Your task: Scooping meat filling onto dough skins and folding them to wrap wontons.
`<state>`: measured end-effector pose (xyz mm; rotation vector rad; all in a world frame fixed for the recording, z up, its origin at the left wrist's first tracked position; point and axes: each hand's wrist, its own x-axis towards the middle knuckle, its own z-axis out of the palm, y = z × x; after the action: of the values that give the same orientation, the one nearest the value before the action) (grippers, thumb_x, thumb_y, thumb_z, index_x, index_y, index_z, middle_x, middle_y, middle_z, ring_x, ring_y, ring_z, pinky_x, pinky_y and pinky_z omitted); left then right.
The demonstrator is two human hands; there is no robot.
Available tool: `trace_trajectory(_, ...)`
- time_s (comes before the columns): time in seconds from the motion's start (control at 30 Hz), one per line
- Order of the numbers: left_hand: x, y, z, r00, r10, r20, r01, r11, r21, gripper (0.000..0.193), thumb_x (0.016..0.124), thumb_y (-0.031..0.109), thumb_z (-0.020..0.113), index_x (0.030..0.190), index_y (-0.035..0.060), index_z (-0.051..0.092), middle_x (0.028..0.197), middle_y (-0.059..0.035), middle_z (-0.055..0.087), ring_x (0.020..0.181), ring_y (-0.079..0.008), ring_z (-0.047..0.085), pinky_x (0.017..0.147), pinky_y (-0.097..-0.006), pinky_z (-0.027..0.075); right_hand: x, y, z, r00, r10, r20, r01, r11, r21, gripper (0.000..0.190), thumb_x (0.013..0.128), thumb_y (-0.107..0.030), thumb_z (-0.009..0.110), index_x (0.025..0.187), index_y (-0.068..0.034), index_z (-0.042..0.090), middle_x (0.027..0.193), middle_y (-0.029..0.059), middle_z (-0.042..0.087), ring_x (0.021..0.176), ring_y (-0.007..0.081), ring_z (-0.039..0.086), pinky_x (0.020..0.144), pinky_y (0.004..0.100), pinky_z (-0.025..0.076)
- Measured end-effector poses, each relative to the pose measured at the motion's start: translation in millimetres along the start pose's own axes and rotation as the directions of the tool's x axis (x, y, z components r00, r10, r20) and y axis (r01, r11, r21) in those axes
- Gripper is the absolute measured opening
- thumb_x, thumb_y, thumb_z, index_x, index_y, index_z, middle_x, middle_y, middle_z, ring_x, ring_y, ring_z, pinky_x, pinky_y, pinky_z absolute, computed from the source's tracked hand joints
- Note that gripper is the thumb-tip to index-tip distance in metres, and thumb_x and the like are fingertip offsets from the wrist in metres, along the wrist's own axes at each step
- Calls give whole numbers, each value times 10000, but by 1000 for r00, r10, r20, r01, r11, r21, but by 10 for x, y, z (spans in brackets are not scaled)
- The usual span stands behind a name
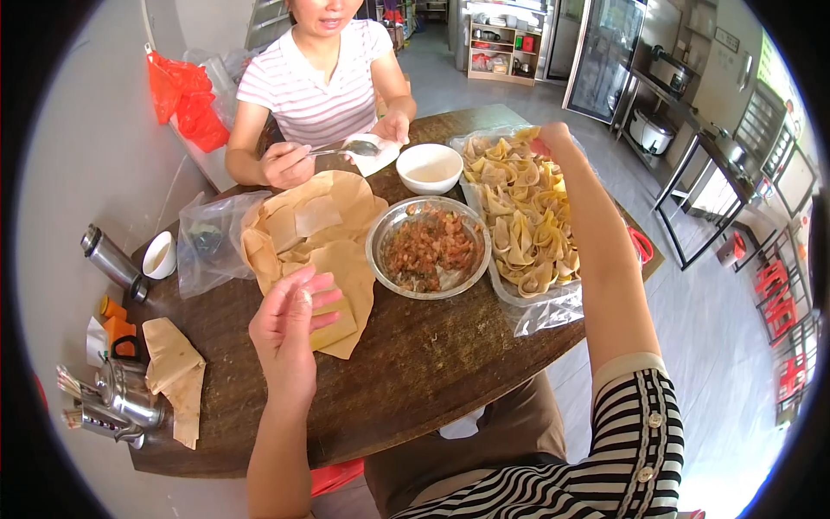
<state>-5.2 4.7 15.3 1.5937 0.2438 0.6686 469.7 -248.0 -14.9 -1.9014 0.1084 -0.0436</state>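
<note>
My right hand (550, 139) is at the far end of a plastic-lined tray of folded wontons (519, 207), its fingers on a yellowish wonton (526, 134). My left hand (295, 318) is raised with fingers apart and nothing in it, over brown paper (350, 259) that bears a stack of yellow wrappers (337, 324). Between paper and tray stands a metal bowl of minced filling (428, 250). Behind it is a white bowl (429, 168). Across the table a person holds a pale wrapper (373, 162) and a spoon (360, 148).
At the left are a clear plastic bag (217, 240), a small white bowl (159, 255), a steel flask (113, 261), folded brown paper (175, 376) and a metal kettle (126, 389). Red scissor handles (640, 245) show beyond my right forearm. The wooden table (415, 363) has a curved near edge.
</note>
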Motion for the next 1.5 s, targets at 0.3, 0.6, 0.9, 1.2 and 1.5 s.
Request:
trace_trajectory(0.3, 152, 3, -307, 960, 75, -271, -131, 972, -195, 389, 916, 247, 424, 1190, -28, 453, 1091, -180, 564, 946, -260, 592, 782, -344, 482, -1512, -977, 76, 690, -712, 127, 721, 692, -39, 231, 873, -228, 553, 989, -40, 620, 832, 19, 654, 656, 61, 567, 550, 202, 433)
trace_trajectory(0.6, 405, -141, -670, 895, -4, -446, -242, 835, -493, 334, 904, 179, 413, 1144, -54, 420, 1026, -208, 569, 906, -316, 595, 761, -402, 500, -3933, -596, 1304, -89, -593, 800, 958, 169, 231, 151, 763, -108, 622, 872, -5, 633, 836, 148, 621, 750, 316, 606, 658, 372, 492)
trace_trajectory(0.9, 354, -11, -689, 903, -71, -424, -206, 795, -571, 330, 900, 155, 413, 1149, -62, 409, 1089, -214, 556, 976, -305, 577, 840, -397, 478, -3967, -407, 1746, 35, -548, 836, 946, 289, 150, 100, 681, -113, 617, 679, -14, 603, 693, 148, 609, 671, 312, 604, 613, 376, 481)
trace_trajectory(1.2, 479, -133, -766, 883, -226, -412, -98, 769, -632, 340, 905, 222, 404, 1097, -49, 474, 998, -193, 592, 876, -287, 605, 796, -380, 484, -3831, -390, 1800, 287, -515, 808, 766, 630, 129, 147, 746, -151, 577, 770, -6, 595, 704, 151, 617, 675, 257, 616, 615, 342, 468)
trace_trajectory(1.5, 411, -220, -565, 834, -443, 329, 549, 732, -404, 484, 903, 430, 404, 1053, -7, 548, 910, -133, 630, 799, -257, 634, 702, -377, 525, -3900, -722, 1453, 210, -846, 491, 849, 407, 338, 99, 744, -75, 590, 815, -15, 555, 698, 141, 588, 662, 282, 604, 612, 351, 477)
